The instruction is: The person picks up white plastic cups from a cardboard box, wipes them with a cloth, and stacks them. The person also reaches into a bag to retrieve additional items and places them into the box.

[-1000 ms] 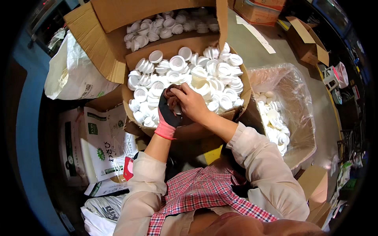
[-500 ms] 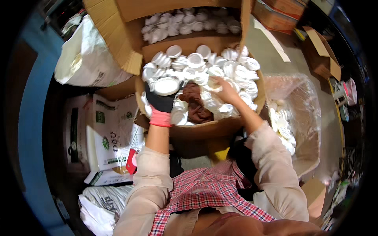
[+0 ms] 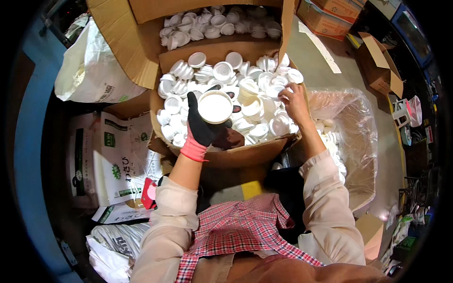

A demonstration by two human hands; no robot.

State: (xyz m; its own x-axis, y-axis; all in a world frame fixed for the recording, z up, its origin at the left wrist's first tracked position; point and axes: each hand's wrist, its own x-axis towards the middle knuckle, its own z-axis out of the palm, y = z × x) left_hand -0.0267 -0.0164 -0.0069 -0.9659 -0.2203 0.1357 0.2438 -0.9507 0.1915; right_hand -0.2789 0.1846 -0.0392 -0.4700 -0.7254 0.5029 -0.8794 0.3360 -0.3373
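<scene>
My left hand (image 3: 202,126), in a black glove with a pink cuff, holds a round white plastic lid (image 3: 215,106) with its broad face turned up. Beneath that glove, a brown cloth (image 3: 229,138) shows only in part. My bare right hand (image 3: 296,104) is over the right side of the cardboard box (image 3: 255,147), its fingers bent together at the white pieces. Whatever lies between those fingertips is too small to make out. Many similar white lids (image 3: 222,71) fill the box in a loose heap, some nested in rows.
Behind, another cardboard compartment (image 3: 198,45) holds more white pieces. A clear plastic liner (image 3: 361,122) covers an open container at the right, with white pieces inside. White sacks (image 3: 89,70) stand at the left, beside printed cartons (image 3: 132,160). Further cartons (image 3: 325,19) are at the far right.
My left hand has moved right across the heap with the lid, now covering most of the brown cloth. My right hand has shifted right, toward the box's side. The view has moved slightly.
</scene>
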